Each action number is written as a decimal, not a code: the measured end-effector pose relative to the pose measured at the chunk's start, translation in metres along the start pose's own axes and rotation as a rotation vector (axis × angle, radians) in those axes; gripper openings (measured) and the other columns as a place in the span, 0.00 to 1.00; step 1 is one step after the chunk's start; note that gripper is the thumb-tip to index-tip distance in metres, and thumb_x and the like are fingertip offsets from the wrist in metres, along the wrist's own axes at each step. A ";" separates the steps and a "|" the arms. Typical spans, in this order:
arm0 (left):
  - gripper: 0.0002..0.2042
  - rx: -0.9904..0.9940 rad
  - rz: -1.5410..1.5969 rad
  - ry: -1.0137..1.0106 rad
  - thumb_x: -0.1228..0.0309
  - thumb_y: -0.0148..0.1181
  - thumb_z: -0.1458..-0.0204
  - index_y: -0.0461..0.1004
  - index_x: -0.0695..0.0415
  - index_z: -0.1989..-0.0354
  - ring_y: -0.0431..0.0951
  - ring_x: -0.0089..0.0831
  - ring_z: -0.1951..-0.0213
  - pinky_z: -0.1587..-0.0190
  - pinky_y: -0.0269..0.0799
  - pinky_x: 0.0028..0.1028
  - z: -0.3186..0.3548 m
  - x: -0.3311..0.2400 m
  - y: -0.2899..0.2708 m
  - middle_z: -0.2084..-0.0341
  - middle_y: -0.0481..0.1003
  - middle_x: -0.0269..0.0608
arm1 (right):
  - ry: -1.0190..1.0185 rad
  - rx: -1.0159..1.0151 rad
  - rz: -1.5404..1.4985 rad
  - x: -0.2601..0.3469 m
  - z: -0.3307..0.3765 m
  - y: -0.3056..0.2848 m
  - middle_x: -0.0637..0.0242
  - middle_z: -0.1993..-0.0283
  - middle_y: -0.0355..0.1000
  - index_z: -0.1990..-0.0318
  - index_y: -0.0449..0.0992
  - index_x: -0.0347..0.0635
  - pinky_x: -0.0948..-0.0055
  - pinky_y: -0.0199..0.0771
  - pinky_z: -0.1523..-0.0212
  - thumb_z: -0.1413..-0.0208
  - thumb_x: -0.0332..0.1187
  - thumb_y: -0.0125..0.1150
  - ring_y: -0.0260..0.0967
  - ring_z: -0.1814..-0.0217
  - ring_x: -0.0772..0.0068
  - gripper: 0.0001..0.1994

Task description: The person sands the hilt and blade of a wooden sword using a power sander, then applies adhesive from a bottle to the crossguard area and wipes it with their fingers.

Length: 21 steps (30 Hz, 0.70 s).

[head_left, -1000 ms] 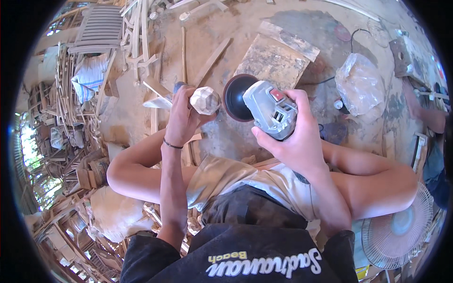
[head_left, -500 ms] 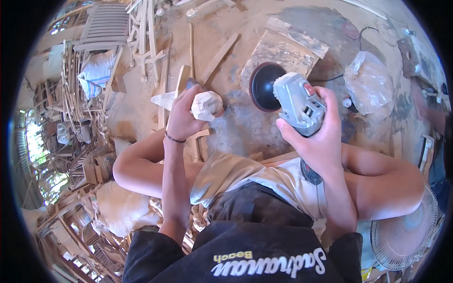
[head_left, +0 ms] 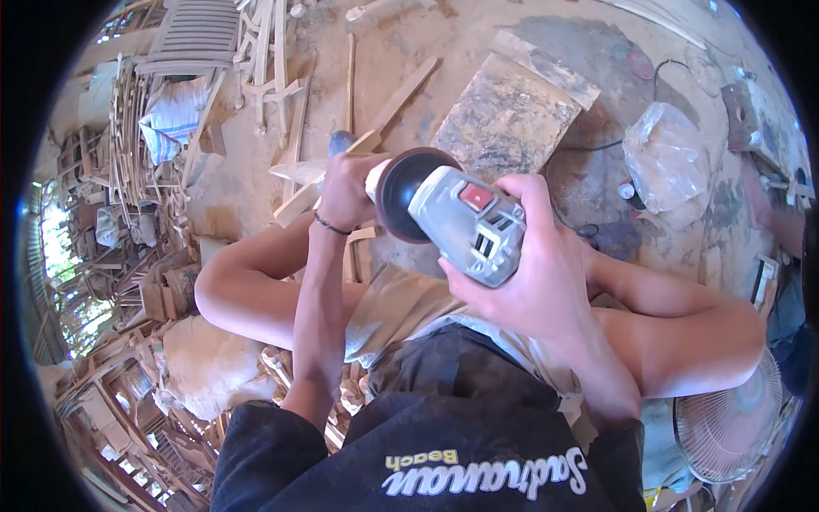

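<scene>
My left hand (head_left: pixel 345 194) is closed around a carved wooden piece (head_left: pixel 292 207) whose pale arms stick out to the left and above the fist. Its rounded end (head_left: pixel 374 176) peeks out beside the dark round sanding disc (head_left: pixel 415 192), which covers the rest. The disc belongs to a grey angle grinder (head_left: pixel 452 226) with a red patch on its head. My right hand (head_left: pixel 542 273) grips the grinder's body from the right, thumb below. Disc and wood look to be touching, though the contact itself is hidden.
A worn wooden board (head_left: pixel 508 111) lies on the floor ahead, with a clear plastic bag (head_left: pixel 665 158) to its right. Loose sticks (head_left: pixel 409 94) and stacked wooden parts (head_left: pixel 136 162) crowd the left. A fan (head_left: pixel 725 418) stands at lower right, beside my bent knee.
My right hand has brought the grinder leftward, from over the board to the wooden piece. The left hand has turned the piece, so its faceted end faces the disc.
</scene>
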<state>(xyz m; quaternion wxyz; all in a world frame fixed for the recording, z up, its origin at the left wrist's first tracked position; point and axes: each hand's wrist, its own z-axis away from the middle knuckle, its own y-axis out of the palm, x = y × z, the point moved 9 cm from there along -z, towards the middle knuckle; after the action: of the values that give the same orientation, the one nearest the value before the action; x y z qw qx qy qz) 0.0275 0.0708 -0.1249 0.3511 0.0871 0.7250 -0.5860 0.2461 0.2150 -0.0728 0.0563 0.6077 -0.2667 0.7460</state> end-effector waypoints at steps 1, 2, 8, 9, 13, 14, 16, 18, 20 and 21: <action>0.16 0.016 -0.012 -0.010 0.65 0.80 0.58 0.89 0.56 0.60 0.86 0.55 0.67 0.63 0.81 0.41 0.001 0.002 0.004 0.70 0.85 0.51 | 0.015 -0.022 -0.017 -0.003 -0.001 -0.003 0.55 0.52 0.80 0.36 0.67 0.39 0.61 0.85 0.52 0.52 0.34 0.88 0.84 0.52 0.66 0.39; 0.16 -0.026 -0.049 0.003 0.64 0.82 0.58 0.90 0.55 0.60 0.87 0.53 0.67 0.63 0.82 0.40 0.003 0.001 0.002 0.71 0.85 0.51 | 0.034 -0.043 -0.036 -0.007 -0.002 -0.006 0.55 0.52 0.80 0.37 0.67 0.39 0.60 0.84 0.52 0.52 0.34 0.88 0.83 0.52 0.66 0.39; 0.17 0.002 -0.128 0.031 0.61 0.82 0.57 0.91 0.52 0.59 0.88 0.50 0.68 0.62 0.83 0.41 0.006 0.002 0.004 0.71 0.86 0.49 | 0.020 -0.160 -0.164 -0.022 0.000 -0.025 0.58 0.50 0.77 0.37 0.66 0.38 0.65 0.80 0.45 0.51 0.31 0.86 0.77 0.49 0.70 0.37; 0.17 0.011 -0.162 0.034 0.61 0.83 0.57 0.91 0.52 0.59 0.87 0.50 0.68 0.62 0.83 0.42 0.006 0.004 0.007 0.71 0.86 0.49 | 0.019 -0.154 -0.183 -0.024 0.002 -0.024 0.58 0.50 0.76 0.37 0.67 0.38 0.65 0.80 0.45 0.51 0.31 0.86 0.77 0.49 0.70 0.37; 0.17 0.033 -0.116 0.042 0.60 0.82 0.57 0.92 0.51 0.58 0.87 0.50 0.68 0.62 0.82 0.43 0.005 0.011 0.021 0.71 0.86 0.48 | -0.105 -0.065 -0.101 -0.017 0.005 -0.004 0.50 0.55 0.84 0.36 0.67 0.42 0.56 0.87 0.54 0.51 0.42 0.88 0.88 0.55 0.50 0.39; 0.17 0.047 -0.145 0.028 0.60 0.81 0.57 0.91 0.51 0.58 0.87 0.50 0.67 0.62 0.83 0.43 0.004 0.012 0.023 0.71 0.86 0.48 | -0.059 -0.103 -0.090 -0.024 0.004 -0.007 0.50 0.54 0.84 0.36 0.67 0.41 0.56 0.86 0.54 0.50 0.42 0.87 0.88 0.56 0.51 0.39; 0.17 0.098 -0.183 0.007 0.61 0.80 0.57 0.91 0.52 0.58 0.88 0.50 0.67 0.61 0.83 0.43 0.003 0.004 0.021 0.70 0.87 0.49 | -0.036 -0.169 -0.038 -0.032 0.001 -0.016 0.50 0.53 0.83 0.36 0.68 0.41 0.57 0.86 0.54 0.50 0.41 0.87 0.87 0.56 0.54 0.39; 0.17 0.041 -0.126 0.060 0.60 0.80 0.56 0.90 0.53 0.58 0.88 0.50 0.67 0.61 0.83 0.44 0.004 -0.024 -0.004 0.69 0.87 0.49 | -0.119 -0.297 -0.072 -0.035 -0.005 -0.040 0.57 0.52 0.82 0.35 0.68 0.37 0.62 0.86 0.56 0.47 0.34 0.87 0.84 0.60 0.62 0.37; 0.13 -0.060 -0.065 0.157 0.62 0.78 0.49 0.89 0.55 0.59 0.87 0.49 0.68 0.64 0.82 0.44 0.010 -0.068 -0.043 0.70 0.85 0.48 | 0.071 -0.354 -0.279 -0.063 -0.005 -0.063 0.62 0.53 0.82 0.34 0.68 0.36 0.69 0.84 0.61 0.45 0.29 0.85 0.81 0.63 0.70 0.35; 0.05 -0.087 0.014 0.185 0.70 0.74 0.43 0.85 0.56 0.66 0.84 0.47 0.73 0.66 0.80 0.42 0.015 -0.090 -0.061 0.75 0.82 0.46 | 0.254 -0.362 -0.426 -0.083 0.002 -0.071 0.63 0.54 0.81 0.34 0.68 0.36 0.73 0.82 0.64 0.44 0.26 0.84 0.80 0.64 0.74 0.34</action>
<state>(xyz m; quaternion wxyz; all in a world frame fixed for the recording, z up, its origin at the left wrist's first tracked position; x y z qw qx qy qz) 0.0670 0.0645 -0.0225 0.2902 0.1305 0.7786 -0.5409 0.2975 0.2946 -0.1266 0.3518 0.5319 -0.2528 0.7276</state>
